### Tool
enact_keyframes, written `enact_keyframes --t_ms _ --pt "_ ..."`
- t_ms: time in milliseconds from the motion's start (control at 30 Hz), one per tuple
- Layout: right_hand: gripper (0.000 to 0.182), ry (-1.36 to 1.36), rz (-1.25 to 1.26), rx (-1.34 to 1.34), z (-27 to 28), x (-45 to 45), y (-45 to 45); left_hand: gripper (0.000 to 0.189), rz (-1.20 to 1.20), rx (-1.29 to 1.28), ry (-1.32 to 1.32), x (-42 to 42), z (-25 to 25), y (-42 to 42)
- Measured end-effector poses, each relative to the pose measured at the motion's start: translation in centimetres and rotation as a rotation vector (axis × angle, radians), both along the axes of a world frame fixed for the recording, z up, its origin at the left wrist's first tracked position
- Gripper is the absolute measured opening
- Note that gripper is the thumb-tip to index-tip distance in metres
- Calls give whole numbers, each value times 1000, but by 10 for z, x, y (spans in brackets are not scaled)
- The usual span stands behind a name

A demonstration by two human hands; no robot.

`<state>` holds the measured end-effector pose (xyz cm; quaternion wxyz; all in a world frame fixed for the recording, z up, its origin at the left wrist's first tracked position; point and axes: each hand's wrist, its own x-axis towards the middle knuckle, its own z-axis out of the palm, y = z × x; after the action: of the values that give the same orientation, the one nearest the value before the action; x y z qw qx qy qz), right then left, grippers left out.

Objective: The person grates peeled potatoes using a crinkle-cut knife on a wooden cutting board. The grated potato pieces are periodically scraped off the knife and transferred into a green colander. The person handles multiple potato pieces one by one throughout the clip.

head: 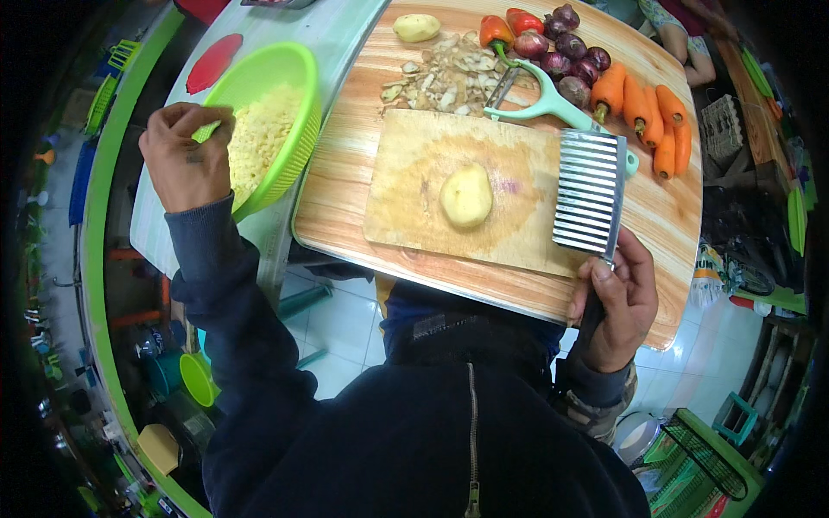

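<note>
My right hand grips the dark handle of a crinkle cutter, its wavy metal blade held over the right end of a wooden cutting board. On the middle of the board sits one peeled potato. My left hand is at the near left rim of a lime-green plastic colander, fingers curled; whether anything is between them cannot be told. Small pale-yellow cut pieces, apparently potato, fill much of the colander.
Behind the board lie potato peelings, another peeled potato, red peppers, several red onions and carrots. A mint-green peeler rests beside them on the wood-grain table. Someone's bare leg shows at far right.
</note>
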<state>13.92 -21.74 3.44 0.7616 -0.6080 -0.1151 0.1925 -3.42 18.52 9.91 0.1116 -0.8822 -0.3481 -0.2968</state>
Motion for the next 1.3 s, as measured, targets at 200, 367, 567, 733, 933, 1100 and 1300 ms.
enact_keyframes --t_ms 200,367,567,733,933,1100,1300 --pt "48 9 41 -14 -2 -4 5 41 -678 -679 -249 56 -12 -96" --pt "48 23 57 -21 -5 -9 10 38 -907 -462 34 100 -70 -157" --pt "48 42 17 -19 -4 -11 6 17 -978 -609 -75 115 -82 -164" --pt "47 17 19 -19 -2 -5 4 18 -854 -623 -288 127 -82 -156" --pt "47 46 50 16 -11 -8 4 21 -732 -908 -398 131 -71 -161" --pt "46 46 61 -5 -10 -9 3 26 -610 -1111 -557 121 -64 -160" --pt "46 58 43 -7 -8 -8 2 30 -741 -793 -182 86 -71 -155"
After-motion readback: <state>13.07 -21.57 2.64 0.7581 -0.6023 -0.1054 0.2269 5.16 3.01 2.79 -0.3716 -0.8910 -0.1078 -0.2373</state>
